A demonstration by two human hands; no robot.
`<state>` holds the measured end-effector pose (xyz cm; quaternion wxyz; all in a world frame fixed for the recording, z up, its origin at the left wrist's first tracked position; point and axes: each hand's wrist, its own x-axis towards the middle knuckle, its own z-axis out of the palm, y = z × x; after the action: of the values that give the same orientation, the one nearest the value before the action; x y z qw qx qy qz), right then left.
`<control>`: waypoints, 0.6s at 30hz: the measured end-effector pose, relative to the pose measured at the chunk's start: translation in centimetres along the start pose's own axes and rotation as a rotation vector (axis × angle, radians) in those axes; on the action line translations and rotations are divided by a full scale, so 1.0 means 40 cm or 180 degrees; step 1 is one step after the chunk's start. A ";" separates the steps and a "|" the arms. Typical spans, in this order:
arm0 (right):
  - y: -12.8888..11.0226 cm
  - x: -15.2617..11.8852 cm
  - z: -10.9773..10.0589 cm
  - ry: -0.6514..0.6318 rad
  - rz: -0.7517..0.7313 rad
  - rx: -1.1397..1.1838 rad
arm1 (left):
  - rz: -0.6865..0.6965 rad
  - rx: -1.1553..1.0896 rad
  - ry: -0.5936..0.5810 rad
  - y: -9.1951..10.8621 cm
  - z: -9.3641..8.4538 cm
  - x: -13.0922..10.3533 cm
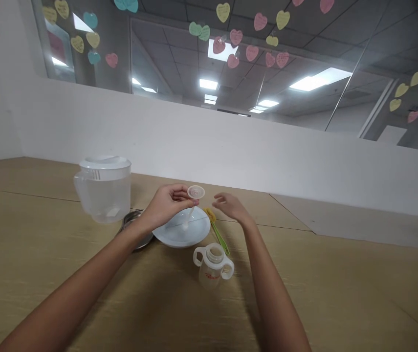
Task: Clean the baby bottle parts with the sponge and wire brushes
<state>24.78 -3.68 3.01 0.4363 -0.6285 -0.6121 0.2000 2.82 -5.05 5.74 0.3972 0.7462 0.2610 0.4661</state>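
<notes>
Between the fingertips of my left hand [170, 203] is a small translucent round piece [196, 192], its wide rim tipped toward me. A thin pale stem seems to run down from it. Beneath it lies a white bowl [181, 237] with some whitish thing in it that I cannot make out. My right hand [231, 206] hovers just to the right, slightly blurred, fingers loosely bent and apart with nothing in them. Closer to me stands a two-handled baby bottle [212, 269], upright and without a lid, red print on its side.
A lidded clear plastic pitcher [108, 190] stands at the left. Partly behind my left forearm is a round metal dish [143, 242]. A green-handled brush [219, 237] with a yellow head lies right of the bowl. Behind the wooden table [341, 283] rises a white wall [194, 142].
</notes>
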 end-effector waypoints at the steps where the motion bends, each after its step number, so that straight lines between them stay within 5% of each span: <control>1: -0.033 -0.018 -0.019 0.0071 -0.0121 0.0012 | 0.0021 -0.0006 0.0034 0.009 0.005 -0.004; 5: -0.178 -0.136 -0.073 0.0020 -0.1022 0.0454 | 0.0126 0.0072 0.0135 0.043 0.029 -0.026; 8: -0.252 -0.222 -0.081 -0.0008 -0.1317 -0.0044 | 0.0262 0.0087 0.0099 0.061 0.048 -0.042; 13: -0.288 -0.271 -0.075 -0.0150 -0.1666 -0.0421 | 0.0476 0.0019 0.0077 0.068 0.067 -0.055; 18: -0.298 -0.283 -0.097 -0.0179 -0.1539 -0.0697 | 0.0404 -0.0097 -0.0220 0.062 0.080 -0.053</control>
<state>18.80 -17.11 11.34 0.3837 -0.5017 -0.7743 0.0399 4.85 -9.15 5.97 0.3870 0.7708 0.1922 0.4682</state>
